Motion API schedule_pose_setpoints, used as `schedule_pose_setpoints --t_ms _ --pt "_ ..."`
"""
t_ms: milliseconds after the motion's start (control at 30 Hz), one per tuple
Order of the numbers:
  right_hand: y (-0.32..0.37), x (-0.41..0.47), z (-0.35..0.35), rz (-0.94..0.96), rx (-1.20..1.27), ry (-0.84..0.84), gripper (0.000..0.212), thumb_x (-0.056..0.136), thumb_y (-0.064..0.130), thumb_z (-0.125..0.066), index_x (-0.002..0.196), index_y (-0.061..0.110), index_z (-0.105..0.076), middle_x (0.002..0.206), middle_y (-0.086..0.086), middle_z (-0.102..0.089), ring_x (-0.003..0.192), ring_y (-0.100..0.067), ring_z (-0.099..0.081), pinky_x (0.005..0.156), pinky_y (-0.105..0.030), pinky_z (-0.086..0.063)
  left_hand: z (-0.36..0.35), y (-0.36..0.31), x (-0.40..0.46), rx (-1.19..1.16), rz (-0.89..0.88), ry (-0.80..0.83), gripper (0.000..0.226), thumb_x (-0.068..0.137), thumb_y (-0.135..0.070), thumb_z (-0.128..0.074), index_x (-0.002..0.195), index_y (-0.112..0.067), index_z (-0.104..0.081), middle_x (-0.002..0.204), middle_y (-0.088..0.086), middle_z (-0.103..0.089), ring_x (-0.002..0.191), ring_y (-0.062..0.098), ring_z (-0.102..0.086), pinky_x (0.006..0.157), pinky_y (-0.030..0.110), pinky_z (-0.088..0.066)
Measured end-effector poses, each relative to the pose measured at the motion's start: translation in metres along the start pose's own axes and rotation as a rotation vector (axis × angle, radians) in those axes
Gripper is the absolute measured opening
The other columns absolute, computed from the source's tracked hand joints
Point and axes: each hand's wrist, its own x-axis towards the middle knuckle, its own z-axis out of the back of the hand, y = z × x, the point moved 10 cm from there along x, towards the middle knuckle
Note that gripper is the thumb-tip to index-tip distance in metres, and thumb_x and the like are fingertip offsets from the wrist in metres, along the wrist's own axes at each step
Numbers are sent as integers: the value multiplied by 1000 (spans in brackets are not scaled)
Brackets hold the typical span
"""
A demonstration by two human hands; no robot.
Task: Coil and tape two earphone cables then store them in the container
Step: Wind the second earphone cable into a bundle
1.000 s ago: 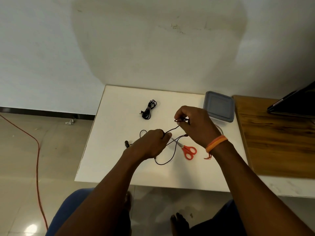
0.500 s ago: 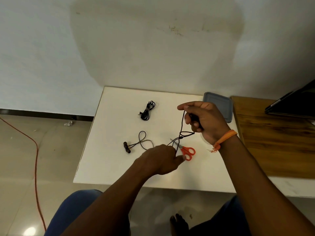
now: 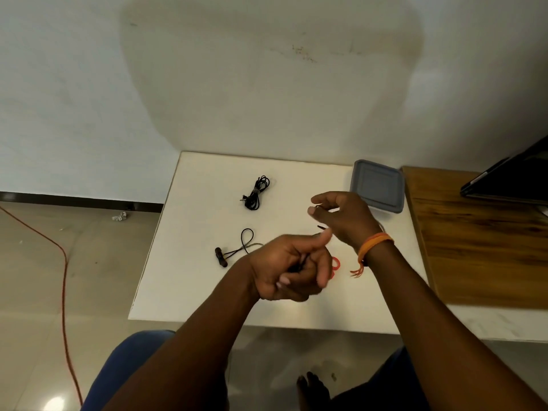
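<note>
A red cord crossed the tiled floor. On the white table lay a coiled cable; the left hand gripped the loose earphone cable, the right hand pinched its end beside the lidded container.

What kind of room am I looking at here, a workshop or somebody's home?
Probably a plain room in a home or small office, not a workshop. A small white table stands against a bare painted wall on a tiled floor, beside a wooden desk holding what looks like a laptop.
</note>
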Motion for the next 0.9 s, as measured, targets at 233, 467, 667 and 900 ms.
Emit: schedule_pose_setpoints --t_ms 233,467,667,900 --pt "54 -19 -26 238 223 242 62 81 -9 -61 129 30 -58 125 10 -63 122 -6 -54 96 -30 -48 19 -35 -19 -366 -230 20 59 102 -47 -30 70 -7 -59 39 1 -31 37 10 -25 37 13 -16" --pt "63 -31 -33 147 555 399 30 91 -8 -44 107 3 -67 92 -6 -73 91 -15 -69 80 -25 -52 31 -36 -24 -394 -244 -61 57 101 -48 -30 69 -8 -57 36 1 -43 36 10 -22 37 13 -19" --pt "56 -26 -29 174 433 353 17 91 7 -59 104 10 -71 95 -20 -71 87 -25 -65 83 -42 -52 23 -37 -21 -372 -242 6 69 100 -54 -27 91 0 -69 40 0 -32 34 9 -25 38 12 -22" --pt "69 -30 -24 300 265 277 11 91 6 -62 92 13 -72 81 6 -72 78 -5 -68 69 -15 -50 29 -14 -15 -108 -68 -218 108 79 -86 -23 107 9 -67 36 3 -39 25 7 -27 33 12 -18"
